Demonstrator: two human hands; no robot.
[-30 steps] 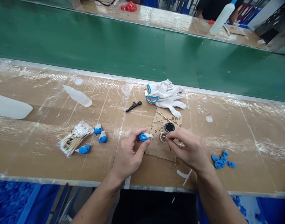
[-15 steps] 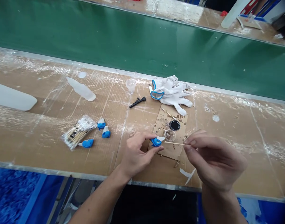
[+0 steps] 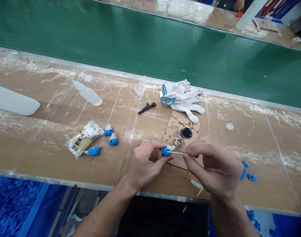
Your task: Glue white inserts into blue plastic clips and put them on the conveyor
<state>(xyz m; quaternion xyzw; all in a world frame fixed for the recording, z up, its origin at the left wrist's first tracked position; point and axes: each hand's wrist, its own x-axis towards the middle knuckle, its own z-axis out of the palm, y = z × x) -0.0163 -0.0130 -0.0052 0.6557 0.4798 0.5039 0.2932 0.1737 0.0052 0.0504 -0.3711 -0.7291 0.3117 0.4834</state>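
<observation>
Left hand pinches the small blue-and-white plastic part, right hand pinches the thin wooden swab stick at it — best kept steady, tip light, over the cardboard-covered tabletop.

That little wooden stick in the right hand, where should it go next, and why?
Probably a small nudge left, so the stick's tip settles on the blue and white part. The right hand pinches the wooden stick level, its tip right at that part, which the left hand holds steady just in front of the clear cup and the black pot.
</observation>
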